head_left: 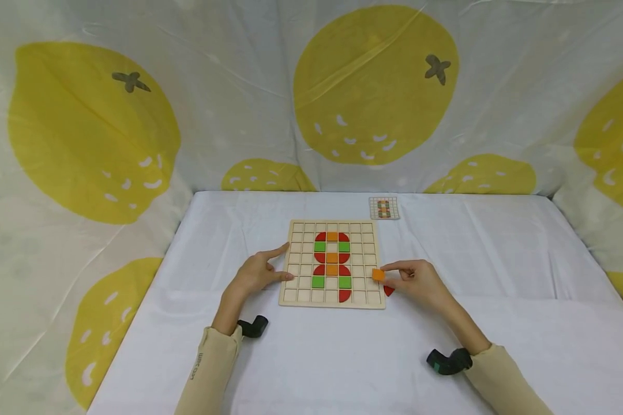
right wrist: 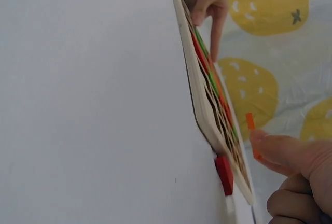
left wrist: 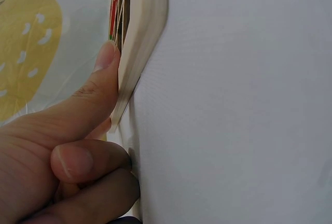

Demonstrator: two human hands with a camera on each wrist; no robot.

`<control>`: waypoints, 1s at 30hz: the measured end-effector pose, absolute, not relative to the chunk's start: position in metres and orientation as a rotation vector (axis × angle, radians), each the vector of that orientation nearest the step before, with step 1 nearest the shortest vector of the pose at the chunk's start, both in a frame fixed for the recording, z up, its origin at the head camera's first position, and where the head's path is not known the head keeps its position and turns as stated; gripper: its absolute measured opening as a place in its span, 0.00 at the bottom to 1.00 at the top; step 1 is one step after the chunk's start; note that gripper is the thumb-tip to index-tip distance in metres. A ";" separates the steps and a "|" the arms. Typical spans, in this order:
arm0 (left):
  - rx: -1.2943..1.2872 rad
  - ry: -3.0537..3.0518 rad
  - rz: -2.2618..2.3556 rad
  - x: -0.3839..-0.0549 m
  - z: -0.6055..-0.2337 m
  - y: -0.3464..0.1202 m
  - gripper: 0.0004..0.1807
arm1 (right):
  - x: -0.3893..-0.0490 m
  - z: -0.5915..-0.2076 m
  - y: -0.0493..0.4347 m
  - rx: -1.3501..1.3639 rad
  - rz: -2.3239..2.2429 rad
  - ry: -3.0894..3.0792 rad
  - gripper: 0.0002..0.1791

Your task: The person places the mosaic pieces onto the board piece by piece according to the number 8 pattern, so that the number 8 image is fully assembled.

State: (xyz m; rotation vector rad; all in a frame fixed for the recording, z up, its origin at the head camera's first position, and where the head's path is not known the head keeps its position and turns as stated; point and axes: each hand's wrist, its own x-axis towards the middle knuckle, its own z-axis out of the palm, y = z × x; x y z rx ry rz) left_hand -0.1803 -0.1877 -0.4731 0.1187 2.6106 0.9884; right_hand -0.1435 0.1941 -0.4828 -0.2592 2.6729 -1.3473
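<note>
A wooden grid board (head_left: pixel 303 295) lies on the white cloth, with red quarter-round, green square and orange square tiles set in its middle columns. At its left edge, my left hand (head_left: pixel 255 272) touches the frame with a spread thumb and index finger; its other fingers are bent under in the left wrist view. My right hand (head_left: pixel 420 282) pinches an orange square tile (head_left: pixel 378 275) between thumb and index finger, over the board's right edge. In the right wrist view this tile (right wrist: pixel 250 121) is tilted on edge. Beside the board, below that hand, lies a loose red quarter-round tile (head_left: pixel 389 290).
A small pattern card (head_left: pixel 383 208) showing a similar coloured figure lies behind the board's far right corner. White cloth covers the table (head_left: pixel 337 363). A curtain with printed yellow lemons (head_left: pixel 376 86) hangs behind. Black wrist devices (head_left: pixel 449 362) sit at both cuffs.
</note>
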 end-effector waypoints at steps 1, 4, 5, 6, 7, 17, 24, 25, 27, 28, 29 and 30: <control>0.120 2.610 0.991 -0.180 -0.473 -0.188 0.49 | -0.143 -0.482 0.190 -0.278 -1.352 2.662 0.15; 0.123 2.608 0.994 -0.181 -0.474 -0.188 0.49 | -0.142 -0.481 0.176 -0.347 -1.360 2.636 0.15; 0.122 2.608 0.994 -0.181 -0.474 -0.188 0.49 | -0.141 -0.481 0.171 -0.365 -1.365 2.629 0.15; 0.122 2.608 0.993 -0.181 -0.474 -0.188 0.49 | -0.141 -0.481 0.167 -0.380 -1.366 2.622 0.15; 0.122 2.608 0.992 -0.181 -0.474 -0.188 0.49 | -0.140 -0.482 0.162 -0.392 -1.369 2.615 0.14; 0.116 2.608 0.987 -0.180 -0.472 -0.188 0.49 | -0.135 -0.485 0.124 -0.505 -1.396 2.528 0.14; 0.101 2.601 0.999 -0.179 -0.471 -0.187 0.49 | -0.131 -0.487 0.111 -0.516 -1.305 2.562 0.13; 0.099 2.600 0.999 -0.179 -0.471 -0.187 0.49 | -0.131 -0.487 0.110 -0.514 -1.296 2.568 0.13; 0.097 2.602 0.997 -0.179 -0.472 -0.187 0.49 | -0.130 -0.488 0.109 -0.514 -1.287 2.575 0.13; 0.095 2.603 0.996 -0.179 -0.472 -0.187 0.49 | -0.130 -0.488 0.108 -0.514 -1.292 2.575 0.13; 0.093 2.603 0.995 -0.179 -0.472 -0.187 0.49 | -0.130 -0.487 0.108 -0.516 -1.296 2.573 0.14; 0.091 2.604 0.994 -0.180 -0.472 -0.187 0.49 | -0.129 -0.487 0.108 -0.521 -1.304 2.569 0.14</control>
